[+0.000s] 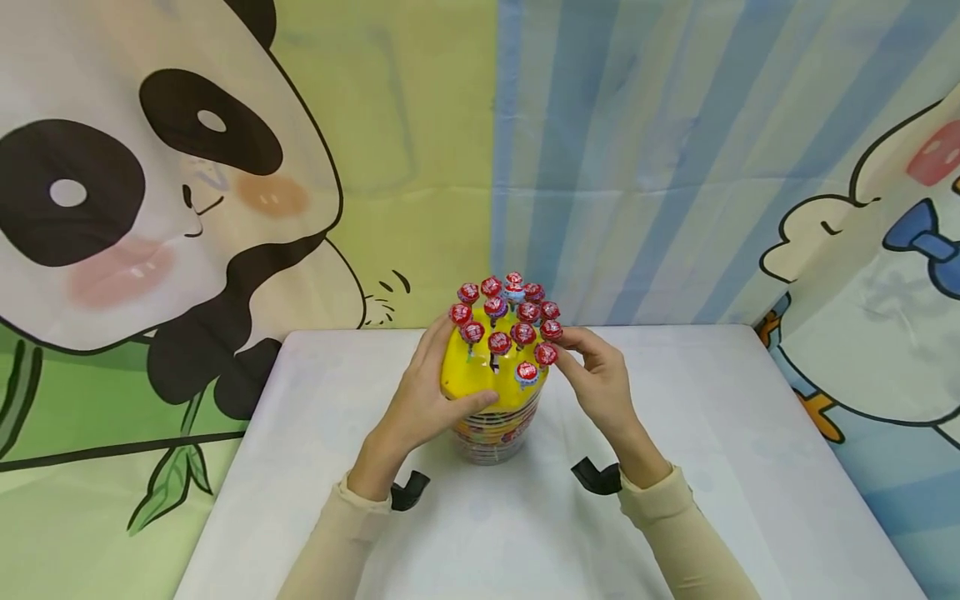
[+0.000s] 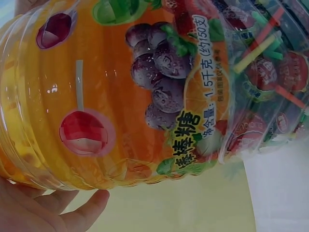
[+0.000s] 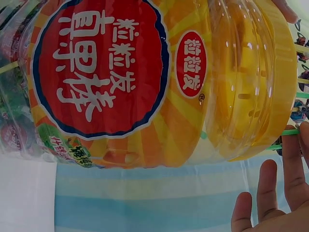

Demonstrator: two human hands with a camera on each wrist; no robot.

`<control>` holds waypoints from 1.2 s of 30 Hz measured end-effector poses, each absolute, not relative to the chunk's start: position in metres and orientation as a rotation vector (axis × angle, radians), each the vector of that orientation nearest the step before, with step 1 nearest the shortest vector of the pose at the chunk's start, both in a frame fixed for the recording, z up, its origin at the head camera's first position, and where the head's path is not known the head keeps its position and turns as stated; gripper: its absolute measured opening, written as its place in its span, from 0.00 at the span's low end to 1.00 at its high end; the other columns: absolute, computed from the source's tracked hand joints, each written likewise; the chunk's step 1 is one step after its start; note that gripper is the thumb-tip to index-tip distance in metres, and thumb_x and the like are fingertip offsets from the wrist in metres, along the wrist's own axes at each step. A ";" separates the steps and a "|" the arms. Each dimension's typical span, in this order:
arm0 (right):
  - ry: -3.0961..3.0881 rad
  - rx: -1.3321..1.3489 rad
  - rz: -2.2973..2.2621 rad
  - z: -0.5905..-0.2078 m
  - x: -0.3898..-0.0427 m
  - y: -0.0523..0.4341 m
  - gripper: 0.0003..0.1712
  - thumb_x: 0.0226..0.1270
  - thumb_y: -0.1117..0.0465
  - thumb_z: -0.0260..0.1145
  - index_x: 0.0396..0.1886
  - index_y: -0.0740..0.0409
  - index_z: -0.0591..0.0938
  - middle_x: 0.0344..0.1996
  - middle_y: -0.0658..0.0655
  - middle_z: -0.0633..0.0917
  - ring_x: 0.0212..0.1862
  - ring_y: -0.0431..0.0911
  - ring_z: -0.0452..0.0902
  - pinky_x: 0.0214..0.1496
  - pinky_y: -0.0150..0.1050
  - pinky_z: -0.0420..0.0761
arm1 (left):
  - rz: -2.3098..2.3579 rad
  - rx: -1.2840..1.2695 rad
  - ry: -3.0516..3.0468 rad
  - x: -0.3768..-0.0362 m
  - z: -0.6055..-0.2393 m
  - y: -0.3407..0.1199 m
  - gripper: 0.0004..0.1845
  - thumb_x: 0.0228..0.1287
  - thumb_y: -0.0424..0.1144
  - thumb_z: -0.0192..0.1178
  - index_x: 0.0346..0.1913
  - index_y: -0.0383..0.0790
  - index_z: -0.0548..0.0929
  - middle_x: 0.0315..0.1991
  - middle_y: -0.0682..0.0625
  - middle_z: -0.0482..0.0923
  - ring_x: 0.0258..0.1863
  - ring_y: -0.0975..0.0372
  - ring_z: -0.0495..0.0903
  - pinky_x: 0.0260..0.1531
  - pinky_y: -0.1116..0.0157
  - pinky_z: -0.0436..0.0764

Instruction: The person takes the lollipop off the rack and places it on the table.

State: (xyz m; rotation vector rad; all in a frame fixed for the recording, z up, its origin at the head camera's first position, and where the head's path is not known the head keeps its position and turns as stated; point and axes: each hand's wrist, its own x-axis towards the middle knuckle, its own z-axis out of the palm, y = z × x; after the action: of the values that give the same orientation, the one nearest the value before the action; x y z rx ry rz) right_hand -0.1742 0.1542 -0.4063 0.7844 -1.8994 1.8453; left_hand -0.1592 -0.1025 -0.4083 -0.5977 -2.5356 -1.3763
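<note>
L hand [image 1: 426, 398] grips upright jar [image 1: 491, 435], long axis vert., lid [image 1: 468, 373] up.

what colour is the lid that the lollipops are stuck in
Yellow; the lid shows best in the head view.

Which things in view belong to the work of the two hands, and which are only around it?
Work:
- left hand
- right hand
- lollipops
- yellow lid
- clear jar

Only around:
- white table
- panda print
- black strips by the wrists
</note>
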 end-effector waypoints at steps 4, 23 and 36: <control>-1.898 0.781 1.848 -0.405 -0.174 0.154 0.12 0.65 0.80 0.62 0.47 0.74 0.83 0.45 0.56 0.86 0.51 0.49 0.78 0.59 0.41 0.75 | -1.378 -0.591 -2.536 -0.160 -0.409 -0.101 0.58 0.50 0.67 0.71 0.79 0.71 0.45 0.78 0.62 0.46 0.66 0.56 0.66 0.58 0.47 0.74; -1.921 0.655 1.859 -0.405 -0.168 0.150 0.12 0.68 0.77 0.63 0.48 0.67 0.85 0.46 0.62 0.85 0.50 0.49 0.79 0.55 0.37 0.80 | -1.368 -0.626 -2.507 -0.162 -0.412 -0.102 0.59 0.50 0.65 0.71 0.80 0.69 0.45 0.78 0.62 0.44 0.67 0.56 0.64 0.58 0.48 0.75; -1.772 0.623 1.937 -0.390 -0.168 0.149 0.11 0.67 0.79 0.62 0.48 0.76 0.82 0.43 0.60 0.86 0.45 0.46 0.84 0.52 0.38 0.82 | -1.390 -0.609 -2.515 -0.162 -0.409 -0.101 0.58 0.50 0.65 0.72 0.79 0.70 0.45 0.78 0.62 0.45 0.65 0.57 0.66 0.57 0.51 0.77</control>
State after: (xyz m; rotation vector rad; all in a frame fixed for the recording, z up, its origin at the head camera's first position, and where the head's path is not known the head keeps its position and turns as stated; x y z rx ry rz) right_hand -0.1677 0.1493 -0.3904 0.6233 -1.7723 1.9367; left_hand -0.1621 -0.1013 -0.4094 -0.6093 -2.5153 -1.3898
